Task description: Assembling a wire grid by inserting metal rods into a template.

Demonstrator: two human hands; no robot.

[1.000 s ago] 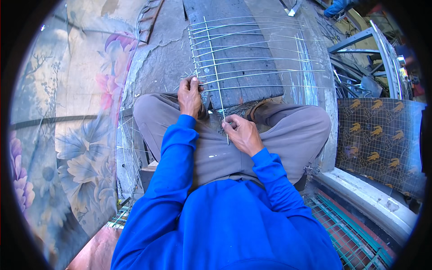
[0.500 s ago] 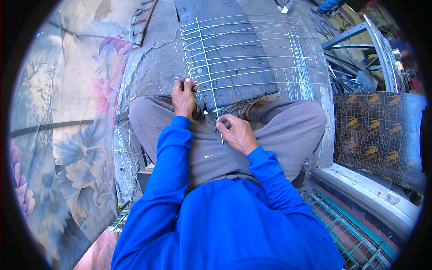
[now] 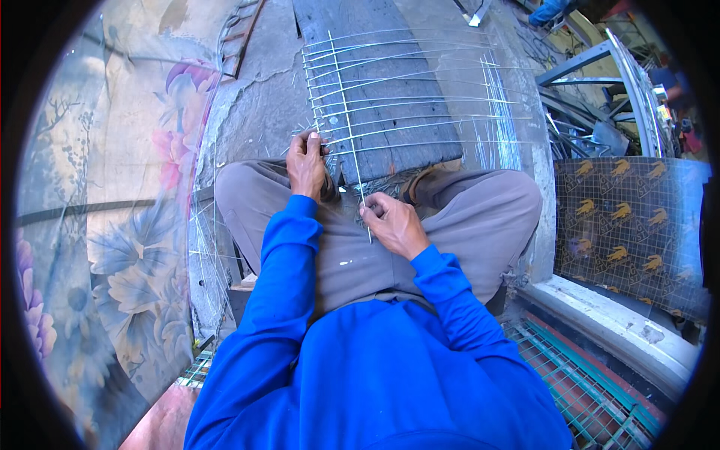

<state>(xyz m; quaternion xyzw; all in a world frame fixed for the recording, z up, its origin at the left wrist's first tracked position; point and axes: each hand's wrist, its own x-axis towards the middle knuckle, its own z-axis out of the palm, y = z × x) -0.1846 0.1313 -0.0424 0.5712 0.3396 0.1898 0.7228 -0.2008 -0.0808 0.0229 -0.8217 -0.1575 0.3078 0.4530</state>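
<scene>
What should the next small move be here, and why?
Perhaps the right hand should nudge the long rod slightly, with the left hand steadying the wires. The right hand pinches that rod near its lower end, the rod crosses the wires, and the left hand is closed at their lower left corner, so both seem placed for a small adjustment.

Floral sheet (image 3: 142,247) at left, cracked grey floor (image 3: 259,112), metal frame (image 3: 576,63) upper right
</scene>
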